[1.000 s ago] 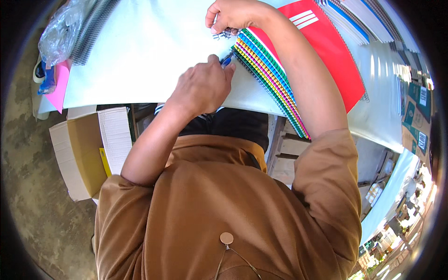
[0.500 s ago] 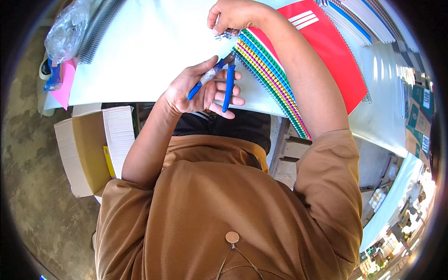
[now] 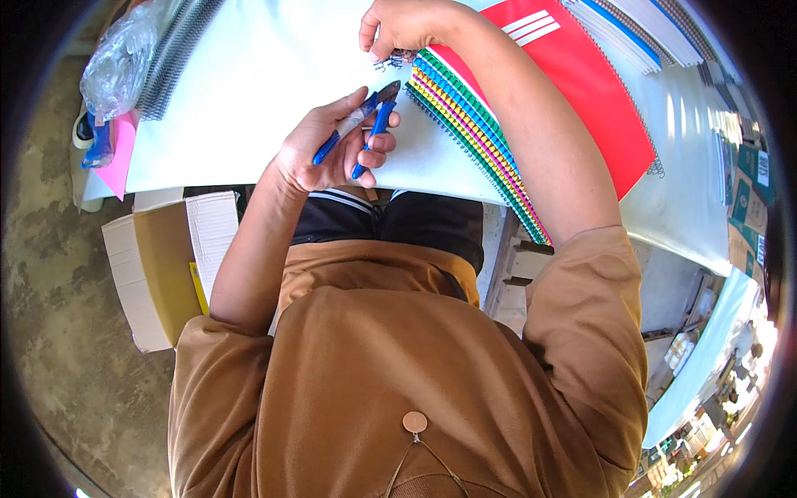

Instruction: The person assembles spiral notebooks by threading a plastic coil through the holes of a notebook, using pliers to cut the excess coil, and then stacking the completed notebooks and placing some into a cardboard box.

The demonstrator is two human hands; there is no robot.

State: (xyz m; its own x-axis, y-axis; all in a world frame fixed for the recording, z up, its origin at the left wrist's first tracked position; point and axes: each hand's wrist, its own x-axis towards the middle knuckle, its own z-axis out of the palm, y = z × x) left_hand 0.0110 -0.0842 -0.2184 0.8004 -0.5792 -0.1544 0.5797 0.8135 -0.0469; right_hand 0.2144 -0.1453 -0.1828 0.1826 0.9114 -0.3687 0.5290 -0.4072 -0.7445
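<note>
In my left hand point(image 3: 309, 149) is a pair of blue-handled cutting pliers point(image 3: 342, 131), one handle partly wrapped in white. The fingers curl round the handles, and the dark jaws point up toward the corner of a stack of spiral notebooks point(image 3: 477, 137). Their coils are green, blue, yellow and pink, and a red cover point(image 3: 573, 91) lies on top. My right hand point(image 3: 407, 25) reaches over the stack with its fingers bent inward at that far-left corner. Right beneath its fingertips are small dark wire pieces point(image 3: 390, 63); whether the fingers pinch any is unclear.
More wire-bound books point(image 3: 178, 62) lie at the far left beside a clear plastic bag point(image 3: 124, 62) and a pink sheet point(image 3: 121, 153). Other books point(image 3: 618, 41) are stacked far right. An open cardboard box point(image 3: 137, 274) stands below the white table's point(image 3: 249, 108) left front edge.
My left fingers have closed in round the pliers, and the handles have come nearer each other. The pliers have shifted slightly left. My right hand stays at the stack's corner.
</note>
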